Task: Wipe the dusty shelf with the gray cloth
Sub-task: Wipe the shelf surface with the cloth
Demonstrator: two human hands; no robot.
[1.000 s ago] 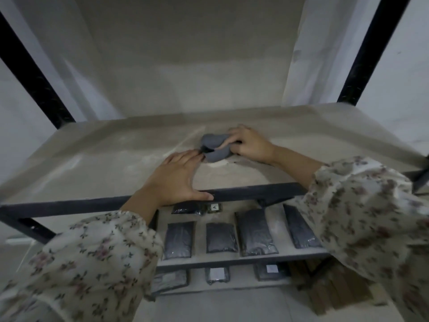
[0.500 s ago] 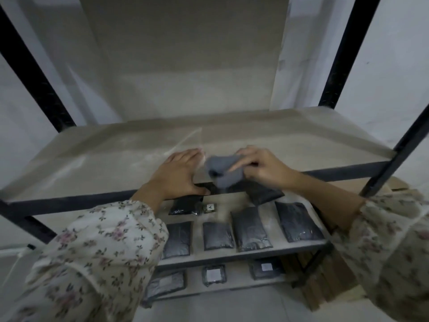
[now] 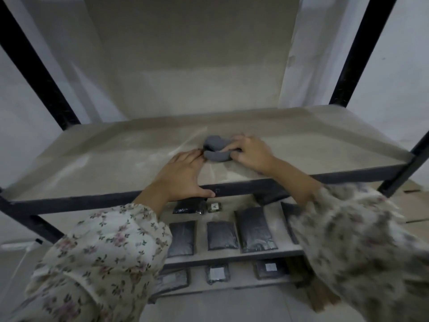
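Gray cloth [image 3: 216, 148] back on shelf [image 3: 104, 159] from front edge, R hand [image 3: 251, 153] gripping it, L hand [image 3: 183, 175] flat, relaxed

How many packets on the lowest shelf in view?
3, in a row: left packet, middle packet, right packet. The sleeves may hide others.
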